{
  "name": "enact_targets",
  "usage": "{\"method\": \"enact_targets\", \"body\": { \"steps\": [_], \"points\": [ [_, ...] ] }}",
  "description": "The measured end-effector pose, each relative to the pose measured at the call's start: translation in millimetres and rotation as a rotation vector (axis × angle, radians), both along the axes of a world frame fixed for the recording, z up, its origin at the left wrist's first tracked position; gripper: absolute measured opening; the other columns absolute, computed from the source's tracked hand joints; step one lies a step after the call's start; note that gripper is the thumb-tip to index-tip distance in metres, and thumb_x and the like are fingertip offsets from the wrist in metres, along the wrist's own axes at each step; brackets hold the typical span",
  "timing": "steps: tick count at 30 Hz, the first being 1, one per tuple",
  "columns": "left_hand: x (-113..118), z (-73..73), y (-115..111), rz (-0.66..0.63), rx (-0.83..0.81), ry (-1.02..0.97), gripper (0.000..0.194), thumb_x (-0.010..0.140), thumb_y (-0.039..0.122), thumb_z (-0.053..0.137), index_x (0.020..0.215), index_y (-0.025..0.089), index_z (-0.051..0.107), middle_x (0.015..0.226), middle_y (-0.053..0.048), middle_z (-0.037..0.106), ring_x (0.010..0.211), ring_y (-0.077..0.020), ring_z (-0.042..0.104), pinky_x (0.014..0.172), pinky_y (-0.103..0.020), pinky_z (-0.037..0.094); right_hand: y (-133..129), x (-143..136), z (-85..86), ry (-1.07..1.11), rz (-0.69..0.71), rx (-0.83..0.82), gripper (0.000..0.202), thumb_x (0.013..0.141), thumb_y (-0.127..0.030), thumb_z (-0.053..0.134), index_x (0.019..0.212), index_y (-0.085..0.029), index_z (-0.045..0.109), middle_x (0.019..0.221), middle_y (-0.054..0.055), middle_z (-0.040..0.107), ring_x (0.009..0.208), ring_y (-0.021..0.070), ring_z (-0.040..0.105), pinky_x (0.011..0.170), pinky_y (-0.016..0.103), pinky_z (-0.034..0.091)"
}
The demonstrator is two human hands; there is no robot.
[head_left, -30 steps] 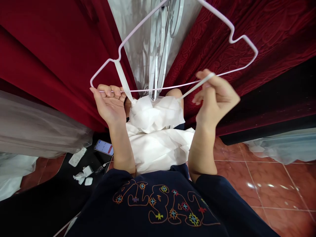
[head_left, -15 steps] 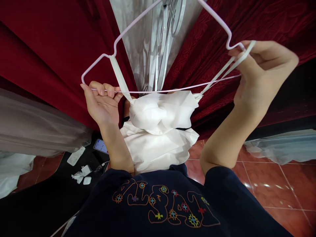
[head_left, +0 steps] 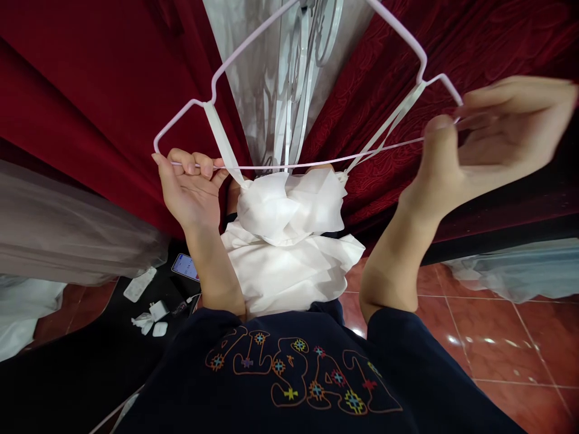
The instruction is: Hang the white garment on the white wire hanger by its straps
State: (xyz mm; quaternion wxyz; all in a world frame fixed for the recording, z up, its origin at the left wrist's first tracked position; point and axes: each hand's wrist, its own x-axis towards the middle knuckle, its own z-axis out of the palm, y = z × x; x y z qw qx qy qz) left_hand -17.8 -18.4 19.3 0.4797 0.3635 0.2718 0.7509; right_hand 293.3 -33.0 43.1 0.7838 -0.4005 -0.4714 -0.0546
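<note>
A pale pink clothes hanger (head_left: 244, 45) spans the view, its hook out of frame above. My left hand (head_left: 194, 187) is closed round the left end of its bottom bar. A white strappy garment (head_left: 289, 211) hangs from the hanger, gathered at the top, its lower part bunched before my torso. Its left strap (head_left: 220, 138) sits in the left notch, and its right strap (head_left: 391, 126) in the right notch. Beside the hanger's right corner is my right hand (head_left: 488, 132), slightly blurred, thumb and fingers apart, with the corner partly hidden behind the thumb.
Dark red curtains (head_left: 113, 72) hang on both sides of a pale metal frame (head_left: 294, 90). At lower left, a black surface (head_left: 81, 374) holds a phone (head_left: 184, 265), a white charger (head_left: 158, 310) and small white items. Red tiles (head_left: 502, 337) cover the floor at right.
The right strap has gone from my right fingers into the hanger's right notch. My right hand has moved right and opened. My left hand keeps its grip on the bar.
</note>
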Motion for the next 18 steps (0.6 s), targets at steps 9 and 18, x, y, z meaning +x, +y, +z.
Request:
{"method": "enact_targets", "body": {
  "steps": [9, 18],
  "points": [
    [2.4, 0.7, -2.6, 0.049, 0.028, 0.079, 0.072, 0.113, 0.083, 0.042, 0.076, 0.021, 0.037, 0.075, -0.003, 0.047, 0.084, -0.0207, 0.069, 0.081, -0.036, 0.057, 14.1, -24.0, -38.5, 0.035, 0.292, -0.243, 0.044, 0.083, -0.047, 0.094, 0.110, -0.034, 0.061, 0.112, 0.003, 0.067, 0.097, 0.0183, 0.066, 0.090, 0.040, 0.066],
    [3.3, -0.7, -0.9, 0.040, 0.001, 0.028, 0.074, 0.109, 0.088, 0.043, 0.076, 0.022, 0.040, 0.072, -0.002, 0.050, 0.081, -0.0207, 0.070, 0.083, -0.036, 0.060, 2.0, -11.4, -44.8, -0.017, 0.141, -0.048, 0.034, 0.096, -0.048, 0.081, 0.117, -0.032, 0.060, 0.118, 0.006, 0.063, 0.104, 0.0207, 0.069, 0.086, 0.037, 0.062]
  ]
}}
